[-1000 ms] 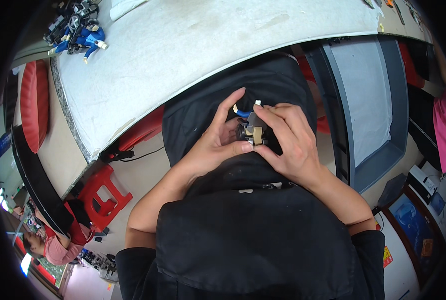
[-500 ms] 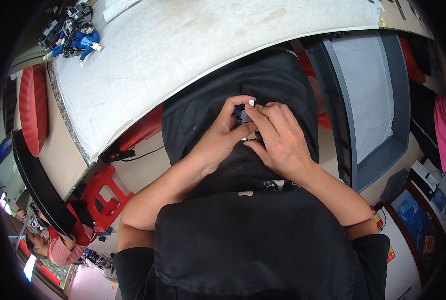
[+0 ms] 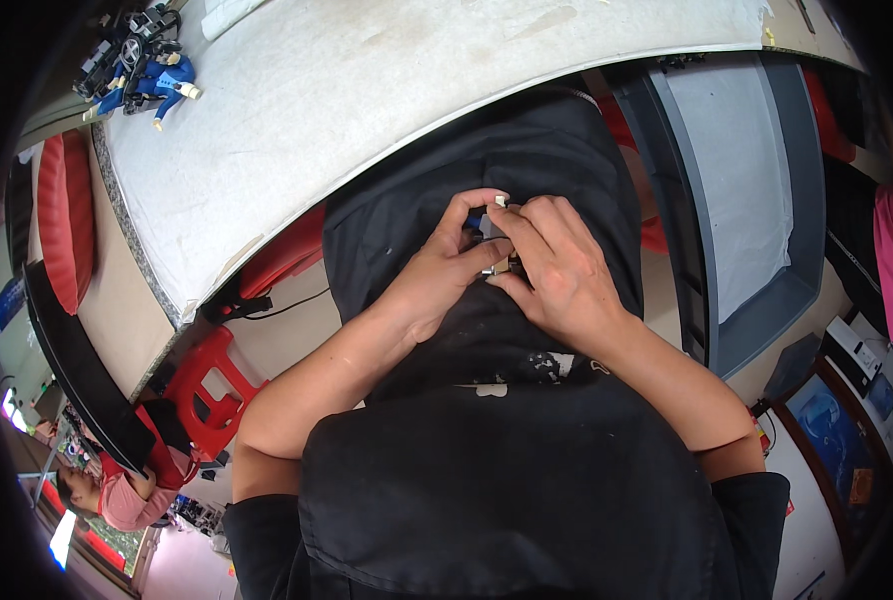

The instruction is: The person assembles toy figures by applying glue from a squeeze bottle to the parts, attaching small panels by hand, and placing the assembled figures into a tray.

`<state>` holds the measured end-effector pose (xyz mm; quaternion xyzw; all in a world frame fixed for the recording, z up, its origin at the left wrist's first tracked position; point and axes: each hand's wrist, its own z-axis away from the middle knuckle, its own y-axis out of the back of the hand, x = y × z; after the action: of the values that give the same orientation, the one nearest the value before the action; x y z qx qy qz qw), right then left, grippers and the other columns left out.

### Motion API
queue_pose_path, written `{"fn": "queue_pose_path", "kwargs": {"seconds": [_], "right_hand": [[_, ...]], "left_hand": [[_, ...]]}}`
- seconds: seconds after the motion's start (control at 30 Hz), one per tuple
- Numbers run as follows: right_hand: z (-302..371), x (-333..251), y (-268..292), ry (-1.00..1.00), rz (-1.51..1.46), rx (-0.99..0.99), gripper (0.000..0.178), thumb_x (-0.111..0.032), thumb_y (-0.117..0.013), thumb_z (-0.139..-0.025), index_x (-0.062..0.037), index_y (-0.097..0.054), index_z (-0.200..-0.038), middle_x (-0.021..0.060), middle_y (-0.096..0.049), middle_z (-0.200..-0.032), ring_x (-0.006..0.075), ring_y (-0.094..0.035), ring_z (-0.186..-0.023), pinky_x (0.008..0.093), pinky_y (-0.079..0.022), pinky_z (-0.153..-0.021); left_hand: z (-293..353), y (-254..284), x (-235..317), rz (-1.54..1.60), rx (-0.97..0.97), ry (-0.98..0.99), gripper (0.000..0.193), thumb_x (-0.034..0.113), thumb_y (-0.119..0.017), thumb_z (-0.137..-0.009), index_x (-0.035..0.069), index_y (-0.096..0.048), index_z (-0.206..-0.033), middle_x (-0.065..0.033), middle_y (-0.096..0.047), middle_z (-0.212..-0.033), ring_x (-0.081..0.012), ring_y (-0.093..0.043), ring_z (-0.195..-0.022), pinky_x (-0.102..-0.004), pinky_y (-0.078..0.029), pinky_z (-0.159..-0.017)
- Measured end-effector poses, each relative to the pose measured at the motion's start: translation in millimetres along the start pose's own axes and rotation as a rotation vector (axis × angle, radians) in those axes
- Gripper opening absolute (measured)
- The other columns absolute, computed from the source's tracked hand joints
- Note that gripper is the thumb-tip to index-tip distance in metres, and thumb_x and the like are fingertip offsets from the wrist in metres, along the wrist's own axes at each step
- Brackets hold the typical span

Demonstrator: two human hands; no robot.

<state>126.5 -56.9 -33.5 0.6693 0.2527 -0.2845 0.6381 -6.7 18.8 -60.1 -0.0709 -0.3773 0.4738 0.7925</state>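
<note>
Above my lap, both hands are closed around a small toy figure point(image 3: 486, 229), mostly covered by my fingers. Blue and grey parts of it show between the hands, and a pale tip point(image 3: 501, 201) sticks out at the far end. My left hand point(image 3: 459, 250) grips it from the left, index finger curled to the pale tip and thumb across the near part. On the other side my right hand point(image 3: 559, 258) pinches it, index finger by the tip and thumb at the near end, beside a small shiny bit. Blue toy figures point(image 3: 162, 85) with black parts lie on the table's far left.
A white-covered table point(image 3: 367, 90) curves in front of my lap. To the right stands a grey tray point(image 3: 695, 210) lined with a white sheet. A red stool point(image 3: 207, 395) is at the left, with a seated person point(image 3: 132, 500) beyond it.
My right fingers have shifted slightly around the toy figure, and a small shiny bit shows more at its near end. Both hands keep their hold.
</note>
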Motion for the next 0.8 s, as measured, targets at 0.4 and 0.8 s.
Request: {"fn": "queue_pose_path", "kwargs": {"seconds": [0.4, 0.8], "right_hand": [[-10, -4, 18, -0.154, -0.157, 0.097, 0.06, -0.01, -0.079, -0.055, -0.0029, -0.054, -0.109, 0.0105, -0.05, -0.088, 0.0276, -0.053, -0.082, 0.036, -0.046, -0.069], [-13, -2, 14, -0.062, -0.135, 0.205, 0.065, -0.026, -0.081, -0.057, -0.0022, -0.054, -0.111, 0.0107, -0.051, -0.084, 0.0249, -0.053, -0.074, 0.0334, -0.045, -0.064]], "left_hand": [[10, 0, 2, -0.073, -0.02, -0.375, 0.047, 0.03, -0.038, -0.096, 0.018, -0.023, -0.138, -0.0082, -0.043, -0.121, -0.0144, -0.043, -0.108, -0.0301, -0.035, -0.092], [18, -2, 5, 0.161, -0.157, -0.394, 0.044, 0.034, -0.036, -0.097, 0.012, -0.031, -0.134, -0.0091, -0.046, -0.122, -0.0178, -0.049, -0.107, -0.0339, -0.041, -0.089]]}}
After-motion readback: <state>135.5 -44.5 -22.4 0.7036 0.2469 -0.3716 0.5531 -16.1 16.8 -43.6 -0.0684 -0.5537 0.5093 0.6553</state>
